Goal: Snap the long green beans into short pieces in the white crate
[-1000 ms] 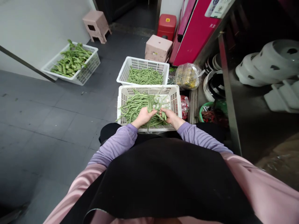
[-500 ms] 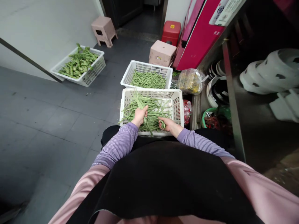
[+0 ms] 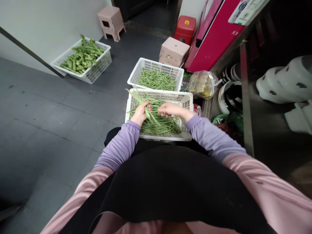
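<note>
My left hand [image 3: 141, 113] is wrapped round a bunch of long green beans [image 3: 153, 121], whose ends stick out past the fist on both sides. Just to its right, my right hand [image 3: 172, 110] hovers with curled fingers; whatever is between them, if anything, I cannot make out. Both hands are over a white plastic basket [image 3: 191, 125] close to my lap. More long beans [image 3: 168, 129] lie loose inside it. Directly behind stands a second white basket [image 3: 132, 77] holding short pieces of green bean [image 3: 157, 80].
A third white basket [image 3: 107, 55] of chunky green vegetables [image 3: 84, 57] stands by the left wall. Pink stools [image 3: 112, 21] [image 3: 174, 50], a red bin [image 3: 184, 28] and a clear bag [image 3: 203, 85] are farther back. A metal shelf edge [image 3: 246, 97] runs along the right.
My right hand has risen from the near right of the basket toward my left hand, and the green pieces in its fingers no longer show. My left hand keeps its bunch, slightly shifted.
</note>
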A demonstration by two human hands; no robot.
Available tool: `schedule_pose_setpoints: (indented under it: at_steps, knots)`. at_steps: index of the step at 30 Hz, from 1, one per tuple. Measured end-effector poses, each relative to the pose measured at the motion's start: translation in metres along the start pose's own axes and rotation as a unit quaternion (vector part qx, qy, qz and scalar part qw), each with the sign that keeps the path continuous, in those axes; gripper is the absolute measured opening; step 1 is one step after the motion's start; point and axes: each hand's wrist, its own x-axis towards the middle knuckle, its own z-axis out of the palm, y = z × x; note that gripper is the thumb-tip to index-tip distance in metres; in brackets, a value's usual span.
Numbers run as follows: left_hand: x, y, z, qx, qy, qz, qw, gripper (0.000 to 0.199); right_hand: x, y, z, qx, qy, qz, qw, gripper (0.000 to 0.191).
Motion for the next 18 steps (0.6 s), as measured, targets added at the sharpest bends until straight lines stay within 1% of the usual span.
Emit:
schedule_pose_setpoints:
  at_steps: [2,4,5,7,9,11,12,14,16,18]
  knots:
    - [0.001,0.002,0.000,-0.020,0.018,0.013,1.000,0.016,-0.020,0.041,0.016,-0.006,-0.051,0.044,0.998,0.031]
    - [0.002,0.001,0.001,-0.029,0.028,0.023,0.999,0.017,-0.039,0.076,0.027,0.062,-0.069,0.066,0.994,0.041]
    - [0.001,0.001,0.003,-0.030,0.030,0.029,0.999,0.018,-0.048,0.088,0.031,0.106,-0.067,0.067,0.990,0.044]
    - [0.001,-0.002,0.005,-0.024,0.036,0.041,0.998,0.020,-0.059,0.100,0.035,0.170,-0.056,0.057,0.982,0.042]
    - [0.002,-0.004,0.007,-0.003,0.047,0.059,0.997,0.021,-0.063,0.099,0.037,0.201,-0.030,0.039,0.978,0.033]
    - [0.002,-0.007,0.006,0.047,0.066,0.095,0.992,0.021,-0.062,0.094,0.037,0.231,0.026,0.006,0.973,0.025]
    - [0.002,-0.008,0.004,0.085,0.080,0.120,0.986,0.021,-0.060,0.091,0.037,0.247,0.066,-0.012,0.967,0.023]
    - [-0.001,-0.012,0.001,0.175,0.102,0.168,0.965,0.022,-0.052,0.087,0.035,0.271,0.174,-0.039,0.946,0.023]
    - [-0.006,-0.016,-0.001,0.255,0.091,0.190,0.944,0.024,-0.043,0.086,0.028,0.277,0.299,-0.043,0.912,0.023]
    - [-0.013,-0.019,-0.001,0.293,0.048,0.188,0.936,0.026,-0.034,0.088,0.018,0.275,0.412,-0.027,0.868,0.023]
